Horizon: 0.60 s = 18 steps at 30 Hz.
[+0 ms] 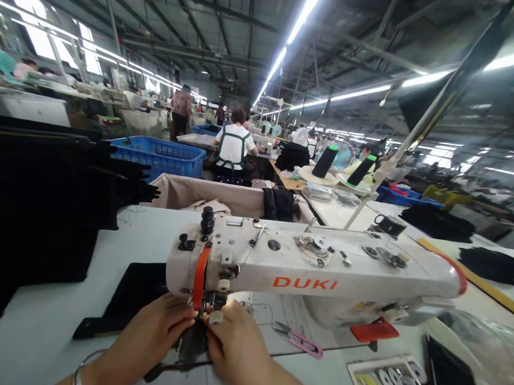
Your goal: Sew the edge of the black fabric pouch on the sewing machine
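Note:
A white sewing machine [304, 278] with orange lettering stands in front of me. My left hand [148, 337] is closed, its fingertips pinched beside the needle area under the orange lever guard [200, 277]. From the other side my right hand [241, 343] reaches in, fingers bent together close to the presser foot. What either hand pinches is too small or hidden to make out. A dark piece of cloth [192, 344] lies on the machine bed between and below the hands. Left of the needle a folded black fabric piece [131, 295] rests on the table.
Black fabric is piled [41, 207] at the left. Pink-handled thread snips [298, 339], a parts tray [352, 367] and a phone [451, 370] lie at the right. Behind the machine are a cloth-lined bin [176, 192], a blue crate [157, 158] and a seated person [234, 144].

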Each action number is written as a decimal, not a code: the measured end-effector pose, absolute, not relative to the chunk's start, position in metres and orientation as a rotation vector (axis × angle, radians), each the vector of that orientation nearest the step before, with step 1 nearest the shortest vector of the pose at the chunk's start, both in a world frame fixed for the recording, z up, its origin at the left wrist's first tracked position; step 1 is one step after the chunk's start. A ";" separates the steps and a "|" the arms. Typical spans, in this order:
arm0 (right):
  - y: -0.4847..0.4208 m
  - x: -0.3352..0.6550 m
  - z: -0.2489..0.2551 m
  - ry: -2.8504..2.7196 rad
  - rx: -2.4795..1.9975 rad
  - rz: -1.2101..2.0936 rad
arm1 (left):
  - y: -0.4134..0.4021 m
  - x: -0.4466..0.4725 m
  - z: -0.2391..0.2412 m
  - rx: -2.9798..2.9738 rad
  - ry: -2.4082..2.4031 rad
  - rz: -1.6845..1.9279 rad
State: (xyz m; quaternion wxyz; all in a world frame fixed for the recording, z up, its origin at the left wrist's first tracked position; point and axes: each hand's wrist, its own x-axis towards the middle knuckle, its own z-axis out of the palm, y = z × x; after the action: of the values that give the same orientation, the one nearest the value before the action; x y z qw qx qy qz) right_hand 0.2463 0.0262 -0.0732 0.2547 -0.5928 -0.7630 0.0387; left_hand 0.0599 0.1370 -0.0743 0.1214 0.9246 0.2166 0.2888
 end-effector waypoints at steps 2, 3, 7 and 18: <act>0.026 0.246 -0.074 -2.057 -1.590 0.123 | 0.137 0.058 -0.078 2.689 0.650 0.837; 0.026 0.246 -0.074 -2.044 -1.584 0.132 | 0.138 0.058 -0.080 2.683 0.668 0.822; 0.029 0.246 -0.076 -2.006 -1.576 0.128 | 0.145 0.062 -0.084 2.667 0.701 0.756; 0.028 0.294 -0.115 -2.091 -1.163 -0.037 | 0.050 -0.007 -0.062 3.008 0.588 0.175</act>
State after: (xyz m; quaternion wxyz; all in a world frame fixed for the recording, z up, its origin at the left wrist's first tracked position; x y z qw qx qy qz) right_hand 0.2935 0.0277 -0.1152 0.3655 -0.4525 -0.8133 -0.0145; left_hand -0.0068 0.0502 -0.0622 0.0359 0.9792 0.1913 0.0569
